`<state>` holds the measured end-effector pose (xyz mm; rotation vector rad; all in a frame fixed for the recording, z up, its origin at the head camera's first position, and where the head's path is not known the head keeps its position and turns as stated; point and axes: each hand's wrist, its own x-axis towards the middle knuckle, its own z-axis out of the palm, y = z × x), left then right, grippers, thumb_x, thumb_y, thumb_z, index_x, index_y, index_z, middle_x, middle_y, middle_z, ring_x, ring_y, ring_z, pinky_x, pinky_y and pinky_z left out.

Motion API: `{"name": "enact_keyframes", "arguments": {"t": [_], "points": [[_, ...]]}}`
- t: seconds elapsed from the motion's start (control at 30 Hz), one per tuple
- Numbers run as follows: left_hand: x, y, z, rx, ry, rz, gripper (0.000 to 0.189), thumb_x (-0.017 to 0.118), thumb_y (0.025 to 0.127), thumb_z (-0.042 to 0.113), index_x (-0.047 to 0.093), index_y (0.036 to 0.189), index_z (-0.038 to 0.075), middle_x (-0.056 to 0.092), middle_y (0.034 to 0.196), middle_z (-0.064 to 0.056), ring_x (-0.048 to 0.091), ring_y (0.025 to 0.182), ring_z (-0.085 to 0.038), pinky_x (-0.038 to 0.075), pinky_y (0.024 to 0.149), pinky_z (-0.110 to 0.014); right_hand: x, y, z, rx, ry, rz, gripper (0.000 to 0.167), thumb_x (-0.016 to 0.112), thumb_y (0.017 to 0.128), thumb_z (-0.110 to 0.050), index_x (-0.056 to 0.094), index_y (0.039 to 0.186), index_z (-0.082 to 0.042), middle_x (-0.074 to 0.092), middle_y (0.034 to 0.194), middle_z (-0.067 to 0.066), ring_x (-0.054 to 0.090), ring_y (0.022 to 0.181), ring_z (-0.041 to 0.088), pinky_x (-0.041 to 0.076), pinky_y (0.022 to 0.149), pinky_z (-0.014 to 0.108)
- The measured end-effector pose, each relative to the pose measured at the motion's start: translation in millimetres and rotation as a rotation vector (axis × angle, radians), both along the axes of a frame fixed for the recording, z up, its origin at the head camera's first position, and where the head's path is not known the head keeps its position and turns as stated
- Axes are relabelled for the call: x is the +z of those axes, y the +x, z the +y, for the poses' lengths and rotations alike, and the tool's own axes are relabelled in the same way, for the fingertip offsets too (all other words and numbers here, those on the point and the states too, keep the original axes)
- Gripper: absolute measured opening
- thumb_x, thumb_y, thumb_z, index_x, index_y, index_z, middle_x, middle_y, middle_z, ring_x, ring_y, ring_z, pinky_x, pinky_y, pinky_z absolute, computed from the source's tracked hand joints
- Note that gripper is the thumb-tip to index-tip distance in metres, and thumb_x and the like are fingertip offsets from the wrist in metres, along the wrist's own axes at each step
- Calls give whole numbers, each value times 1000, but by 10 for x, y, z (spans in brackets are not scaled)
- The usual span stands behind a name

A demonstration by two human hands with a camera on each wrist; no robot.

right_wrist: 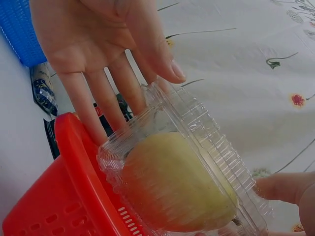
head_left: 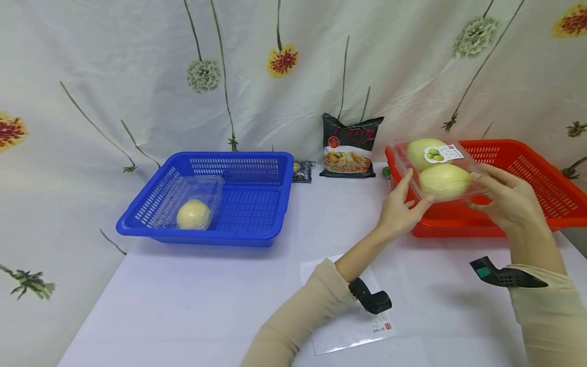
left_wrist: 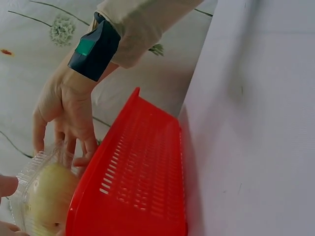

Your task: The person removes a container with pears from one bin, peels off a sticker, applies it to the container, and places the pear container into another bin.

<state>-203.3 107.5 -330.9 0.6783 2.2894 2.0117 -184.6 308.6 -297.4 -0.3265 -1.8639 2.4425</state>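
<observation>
Two pale green fruits (head_left: pixel 442 183) sit in a clear box (head_left: pixel 403 153), over the left end of the red basket (head_left: pixel 458 229), right of frame. The left hand (head_left: pixel 400 208) pinches its left edge, the right hand (head_left: pixel 513 198) its right; between them, the fruits line up slantwise, upper left to lower right. The left hand is nearer the blue basket (head_left: pixel 229 235).

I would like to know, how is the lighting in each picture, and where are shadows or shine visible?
Head view: brightest of the three, a soft shadow on the white table beside the right sleeve; left wrist view: dimmer, a soft-edged shadow band across the tabletop; right wrist view: also dim, small highlights along the clear container's ridges.
</observation>
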Motion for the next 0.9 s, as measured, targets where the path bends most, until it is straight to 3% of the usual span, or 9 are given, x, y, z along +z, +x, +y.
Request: {"name": "enact_keyframes", "arguments": {"t": [0.2,0.33,0.47,0.63,0.9], "points": [[15,16,123,23,16,-38,67,66,88,14,33,146,7,35,149,1,40,131,-14,48,87,-18,-18,-16,75,-43,-18,-8,33,72,83,-25,65,115,-28,47,116,-10,43,100,11,52,61,25],[44,32,241,80,30,-66,63,68,86,10,39,142,6,42,145,-2,44,129,-15,44,90,-16,-45,-31,112,-105,-31,-4,35,75,79,-24,67,114,-26,46,116,-11,41,101,10,52,58,25],[59,30,342,140,-4,-39,57,69,84,10,46,136,5,51,137,-5,50,122,-13,40,93,-13,-73,-46,153,-170,-38,-14,39,80,73,-25,67,110,-25,46,114,-11,43,99,11,51,55,24],[60,3,422,184,-50,-20,52,74,80,13,53,127,6,58,129,-4,58,112,-9,44,85,-10,-93,-45,222,-203,-31,-25,41,82,71,-27,67,109,-26,46,111,-9,44,97,10,51,52,22],[56,-8,580,276,-71,-53,43,81,74,14,57,109,10,65,113,-2,64,97,-4,48,74,-9,-138,-67,357,-243,6,-45,54,83,66,-33,63,116,-30,45,110,-12,40,98,7,50,53,19]]}}
